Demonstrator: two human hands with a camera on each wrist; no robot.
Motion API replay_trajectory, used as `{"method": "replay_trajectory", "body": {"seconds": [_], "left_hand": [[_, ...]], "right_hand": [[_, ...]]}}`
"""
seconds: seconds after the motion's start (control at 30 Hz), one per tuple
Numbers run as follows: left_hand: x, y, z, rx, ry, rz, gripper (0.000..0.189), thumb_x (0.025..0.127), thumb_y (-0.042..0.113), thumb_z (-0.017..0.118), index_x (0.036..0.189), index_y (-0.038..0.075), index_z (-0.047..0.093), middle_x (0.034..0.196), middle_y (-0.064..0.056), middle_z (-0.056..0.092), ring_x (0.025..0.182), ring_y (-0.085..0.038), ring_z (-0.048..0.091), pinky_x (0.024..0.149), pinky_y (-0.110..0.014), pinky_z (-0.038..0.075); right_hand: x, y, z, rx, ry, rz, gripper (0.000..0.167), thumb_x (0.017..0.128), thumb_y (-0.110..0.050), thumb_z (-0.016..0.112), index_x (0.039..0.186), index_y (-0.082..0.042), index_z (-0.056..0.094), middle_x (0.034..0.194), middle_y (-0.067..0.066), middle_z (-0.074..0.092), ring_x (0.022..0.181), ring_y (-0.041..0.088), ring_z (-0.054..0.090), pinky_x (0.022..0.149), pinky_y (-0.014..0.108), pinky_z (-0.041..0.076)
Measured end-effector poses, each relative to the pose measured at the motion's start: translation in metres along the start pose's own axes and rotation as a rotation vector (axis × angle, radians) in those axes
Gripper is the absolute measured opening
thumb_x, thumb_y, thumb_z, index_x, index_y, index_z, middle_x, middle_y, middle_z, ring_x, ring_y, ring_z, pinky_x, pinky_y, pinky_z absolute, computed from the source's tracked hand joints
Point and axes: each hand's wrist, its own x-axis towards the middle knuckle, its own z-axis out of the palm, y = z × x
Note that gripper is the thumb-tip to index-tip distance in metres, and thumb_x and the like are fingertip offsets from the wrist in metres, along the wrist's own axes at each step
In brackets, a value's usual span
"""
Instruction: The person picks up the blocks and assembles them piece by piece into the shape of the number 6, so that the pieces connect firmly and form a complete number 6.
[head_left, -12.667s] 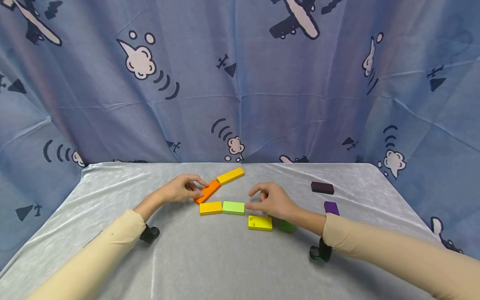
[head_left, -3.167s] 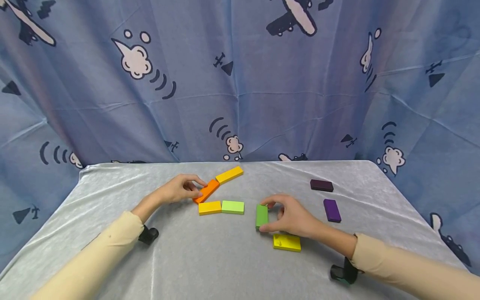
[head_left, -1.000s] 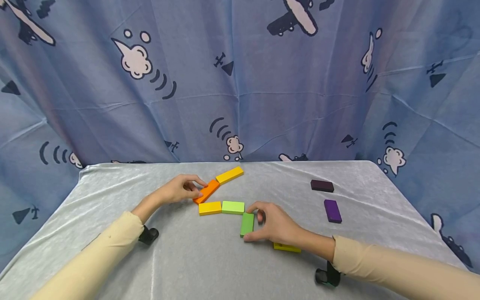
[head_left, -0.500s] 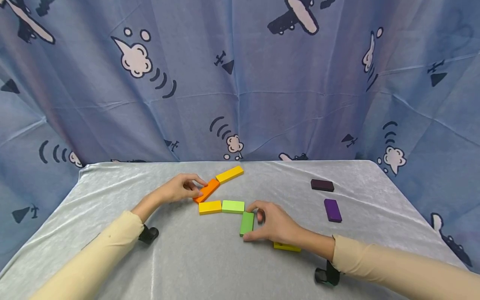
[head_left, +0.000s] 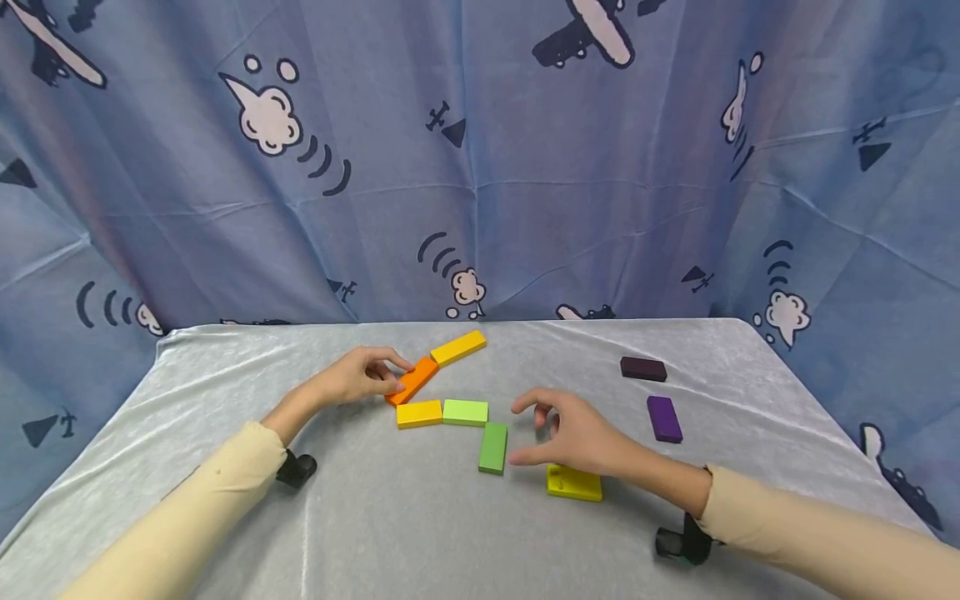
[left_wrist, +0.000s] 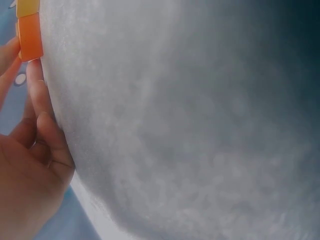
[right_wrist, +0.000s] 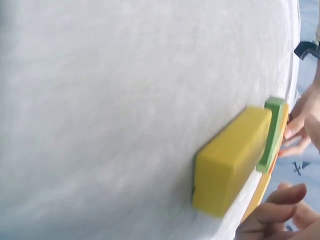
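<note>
beige sleeves [head_left: 810, 525] reach in from the near side, a black wrist device [head_left: 684, 546] by each cuff. reading places from the green block [head_left: 492, 448], with twelve pointing away from the person, the yellow block [head_left: 576, 486] lies at four o'clock. the right hand [head_left: 577, 433] is at three, over the cloth, its thumb and index finger spread apart, the thumb tip just beside the green block. that block lies flat, its far end by the near right corner of the lime block [head_left: 465, 412] at eleven. farther along three o'clock, well apart, lies the purple block [head_left: 664, 419]. at ten, the amber block [head_left: 418, 414] sits end to end with the lime one. also toward ten, the left hand [head_left: 348, 381] pinches the orange block [head_left: 420, 375] between thumb and fingers. at two lies the dark block [head_left: 642, 369]. farther out at eleven, the golden block [head_left: 458, 348] meets the orange one's far end. behind the pale grey cloth [head_left: 390, 517] hangs a blue curtain [head_left: 525, 233] printed with planes and clouds.
</note>
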Motion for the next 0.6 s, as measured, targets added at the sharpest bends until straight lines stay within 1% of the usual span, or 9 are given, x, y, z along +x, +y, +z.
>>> {"method": "replay_trajectory", "body": {"seconds": [0.2, 0.37, 0.6], "left_hand": [[-0.001, 0.001, 0.0, -0.007, 0.0, -0.007, 0.029, 0.096, 0.005, 0.071, 0.124, 0.0, 0.069, 0.098, -0.008, 0.071, 0.084, -0.022, 0.062, 0.074, -0.037, 0.051], [-0.002, 0.001, 0.0, 0.001, -0.001, -0.01, 0.029, 0.096, 0.005, 0.071, 0.124, 0.001, 0.069, 0.098, -0.008, 0.071, 0.084, -0.022, 0.062, 0.075, -0.037, 0.051], [-0.001, 0.002, 0.001, 0.002, 0.003, -0.012, 0.029, 0.096, 0.005, 0.071, 0.124, 0.0, 0.069, 0.097, -0.008, 0.071, 0.083, -0.022, 0.062, 0.073, -0.036, 0.051]], "right_hand": [[-0.011, 0.009, -0.015, 0.059, -0.015, -0.03, 0.054, 0.08, -0.025, 0.09, 0.122, -0.003, 0.065, 0.094, 0.016, 0.051, 0.056, 0.014, 0.038, 0.05, 0.024, 0.035], [-0.02, 0.018, -0.027, 0.101, -0.015, -0.055, 0.049, 0.083, -0.02, 0.087, 0.122, 0.0, 0.064, 0.093, 0.019, 0.049, 0.056, 0.012, 0.039, 0.05, 0.024, 0.036], [-0.035, 0.037, -0.045, 0.107, 0.05, -0.096, 0.044, 0.082, -0.016, 0.088, 0.117, 0.0, 0.067, 0.09, 0.019, 0.05, 0.055, 0.011, 0.037, 0.049, 0.024, 0.036]]}}
